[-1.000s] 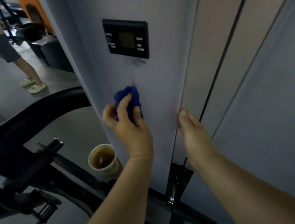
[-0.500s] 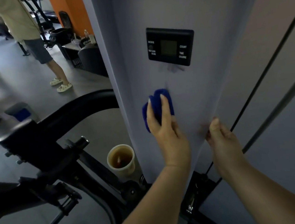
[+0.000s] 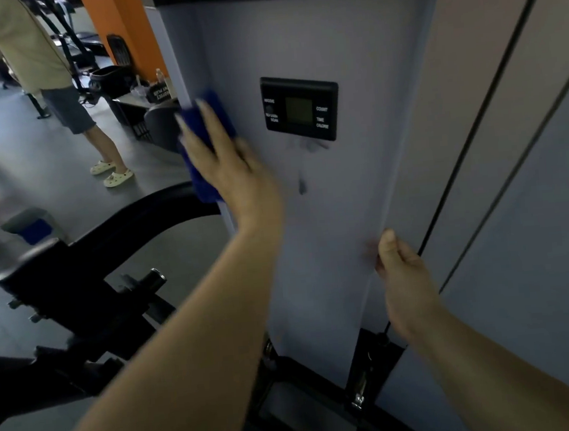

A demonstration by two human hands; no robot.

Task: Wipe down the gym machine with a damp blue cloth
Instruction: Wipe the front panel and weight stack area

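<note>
The left hand presses the blue cloth flat against the left edge of the gym machine's grey panel, fingers straight, beside the black display; the right hand grips the panel's right edge, fingers curled round it. No cup or other container shows clearly; a grey-and-blue box sits on the floor, contents unseen.

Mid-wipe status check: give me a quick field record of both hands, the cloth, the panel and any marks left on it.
left hand: straight fingers pressing the blue cloth flat against the panel's left edge
right hand: curled on the panel's right edge, low down, thumb on the front face
grey panel: upright machine shroud
display console: to the right of the cloth, not touched
dark smudges: below the console, not yet wiped
cables: right of the panel
bystander: standing on the floor, far left
</note>
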